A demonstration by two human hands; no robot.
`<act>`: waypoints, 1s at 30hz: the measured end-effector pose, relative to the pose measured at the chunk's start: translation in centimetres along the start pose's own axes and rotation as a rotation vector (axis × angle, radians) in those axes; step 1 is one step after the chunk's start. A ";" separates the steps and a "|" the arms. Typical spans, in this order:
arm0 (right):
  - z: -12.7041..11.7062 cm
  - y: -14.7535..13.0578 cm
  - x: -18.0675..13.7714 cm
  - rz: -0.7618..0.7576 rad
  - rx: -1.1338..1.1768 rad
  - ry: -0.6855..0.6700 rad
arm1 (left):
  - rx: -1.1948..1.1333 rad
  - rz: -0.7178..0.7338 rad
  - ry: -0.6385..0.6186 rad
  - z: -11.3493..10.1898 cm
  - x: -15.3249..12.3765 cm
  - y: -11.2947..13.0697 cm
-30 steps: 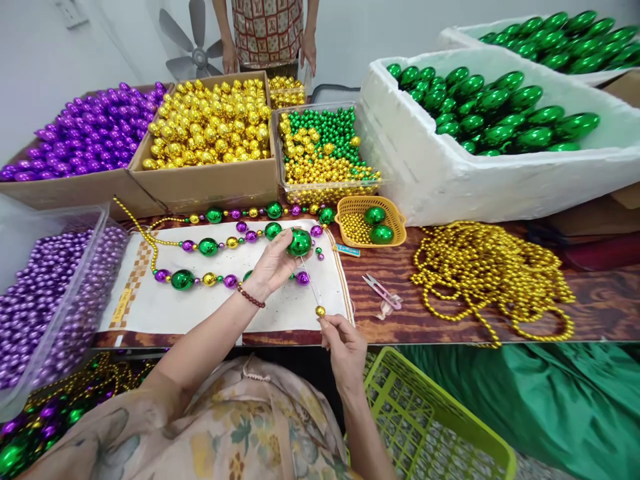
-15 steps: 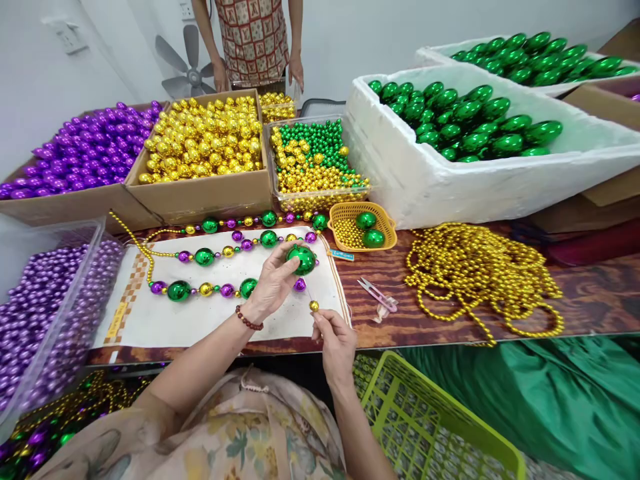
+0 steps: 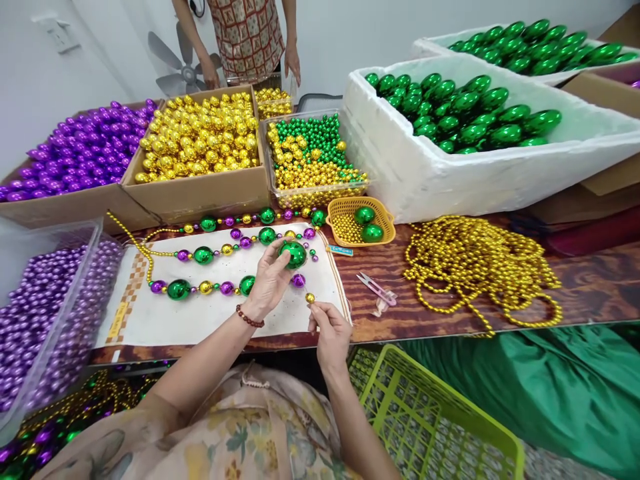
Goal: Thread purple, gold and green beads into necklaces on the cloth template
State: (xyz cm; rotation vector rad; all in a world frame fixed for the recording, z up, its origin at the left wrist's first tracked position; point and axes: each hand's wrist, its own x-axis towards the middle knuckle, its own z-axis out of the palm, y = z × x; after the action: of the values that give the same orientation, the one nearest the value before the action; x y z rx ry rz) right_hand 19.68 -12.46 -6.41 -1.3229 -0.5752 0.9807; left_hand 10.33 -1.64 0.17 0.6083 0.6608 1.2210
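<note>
My left hand (image 3: 269, 283), wearing a beaded bracelet (image 3: 249, 316), is closed around a large shiny green bead (image 3: 293, 255) above the white cloth (image 3: 200, 327). At the cloth's right side, my right hand (image 3: 333, 333) pinches a small gold bead (image 3: 310, 298) at its fingertips; any thread there is too fine to make out. A purple bead (image 3: 298, 281) is between the two hands. Strung rows of green, purple and gold beads (image 3: 205, 287) lie across the cloth, partly hidden by my left hand. Tiny loose beads (image 3: 314, 253) rest right of the green bead.
Snips (image 3: 376, 289) and a heap of gold bead chain (image 3: 480, 267) lie to the right. An orange basket (image 3: 393, 227) holds beads. Behind stand a gold-bead carton (image 3: 200, 193), a clear bin (image 3: 320, 197) and a foam box (image 3: 450, 187). A co-worker (image 3: 246, 37) stands across the table.
My left hand has shifted slightly left with the green bead. My right hand has moved a little up and left with the gold bead. The co-worker's hands have shifted slightly.
</note>
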 end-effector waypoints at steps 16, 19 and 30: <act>0.6 0.1 -0.4 0.027 0.033 0.039 | -0.012 -0.076 0.006 -0.8 1.1 -0.4; 1.0 0.4 -0.7 0.024 0.025 0.064 | -0.030 -0.044 0.035 -0.9 1.2 -0.6; 2.0 0.2 0.6 0.098 0.133 0.002 | -0.017 -0.151 0.018 -0.5 -0.5 -2.5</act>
State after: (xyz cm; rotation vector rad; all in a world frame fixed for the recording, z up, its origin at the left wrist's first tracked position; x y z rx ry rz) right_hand 18.29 -10.86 -6.35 -1.2426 -0.4397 1.0789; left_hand 11.48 -2.63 -1.88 0.5246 0.6985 1.0915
